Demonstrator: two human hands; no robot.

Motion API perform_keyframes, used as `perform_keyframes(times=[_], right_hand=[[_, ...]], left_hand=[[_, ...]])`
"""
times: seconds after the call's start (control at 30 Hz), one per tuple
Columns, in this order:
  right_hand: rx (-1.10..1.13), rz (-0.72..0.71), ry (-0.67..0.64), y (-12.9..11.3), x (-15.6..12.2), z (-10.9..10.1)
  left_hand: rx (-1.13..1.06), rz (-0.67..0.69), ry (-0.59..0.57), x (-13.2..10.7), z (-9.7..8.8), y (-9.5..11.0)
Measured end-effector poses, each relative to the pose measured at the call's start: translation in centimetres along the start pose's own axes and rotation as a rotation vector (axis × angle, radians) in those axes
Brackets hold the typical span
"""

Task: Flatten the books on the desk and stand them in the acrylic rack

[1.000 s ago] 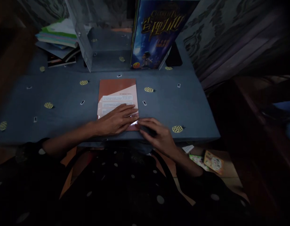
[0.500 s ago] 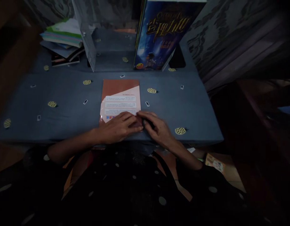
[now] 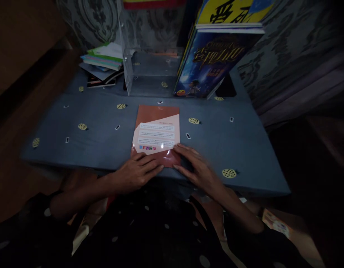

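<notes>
A thin booklet (image 3: 157,116) with a red-brown and pale pink back cover lies flat on the cloth-covered table near its front edge. Its printed text is upside down from where I look, and light glints off the glossy lower part. My left hand (image 3: 140,170) rests over the booklet's near left part, fingers stretched out and lying flat. At the booklet's right edge is my right hand (image 3: 198,167), its fingertips touching that edge and its thumb spread apart near the lower right corner. Neither hand is closed around anything.
A clear plastic stand (image 3: 127,63) stands at the back. Upright blue-covered books (image 3: 213,61) are at its right side, with a dark flat object (image 3: 227,87) behind. A stack of books and papers (image 3: 103,61) lies at the back left. The tablecloth (image 3: 99,145) has pineapple prints.
My hands have moved apart: the left toward the booklet's near left, the right to its right edge, uncovering its lower part. The whole view has shifted, so the table appears lower and further right.
</notes>
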State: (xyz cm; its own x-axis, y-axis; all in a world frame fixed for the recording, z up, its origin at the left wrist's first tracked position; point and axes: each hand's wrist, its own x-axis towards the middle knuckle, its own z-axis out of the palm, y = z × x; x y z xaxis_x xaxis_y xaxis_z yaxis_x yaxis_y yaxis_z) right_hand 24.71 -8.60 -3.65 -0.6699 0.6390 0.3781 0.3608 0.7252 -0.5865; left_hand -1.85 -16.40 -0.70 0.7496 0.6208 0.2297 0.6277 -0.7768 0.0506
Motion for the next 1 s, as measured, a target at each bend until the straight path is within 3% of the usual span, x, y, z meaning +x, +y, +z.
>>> perform_keyframes(times=[0.2, 0.37, 0.63, 0.8, 1.0], right_hand=[[-0.019, 0.007, -0.025, -0.1, 0.1, -0.5], [-0.135, -0.054, -0.077, -0.9, 1.4, -0.9], [-0.047, -0.21, -0.324, -4.2, 7.3, 2.8], [-0.145, -0.224, -0.43, -2.2, 11.9, 4.6], [-0.189, -0.166, -0.374, 1.0, 16.6, 5.3]], left_hand=[[0.005, -0.069, 0.012, -3.2, -1.5, -1.1], [-0.041, -0.127, 0.069, -3.5, -2.1, -1.2], [-0.045, -0.176, 0.136, -3.3, -1.1, -1.3], [-0.055, -0.209, 0.081, -3.3, -1.5, -1.4], [-0.079, -0.175, 0.077, -3.0, -2.2, -1.7]])
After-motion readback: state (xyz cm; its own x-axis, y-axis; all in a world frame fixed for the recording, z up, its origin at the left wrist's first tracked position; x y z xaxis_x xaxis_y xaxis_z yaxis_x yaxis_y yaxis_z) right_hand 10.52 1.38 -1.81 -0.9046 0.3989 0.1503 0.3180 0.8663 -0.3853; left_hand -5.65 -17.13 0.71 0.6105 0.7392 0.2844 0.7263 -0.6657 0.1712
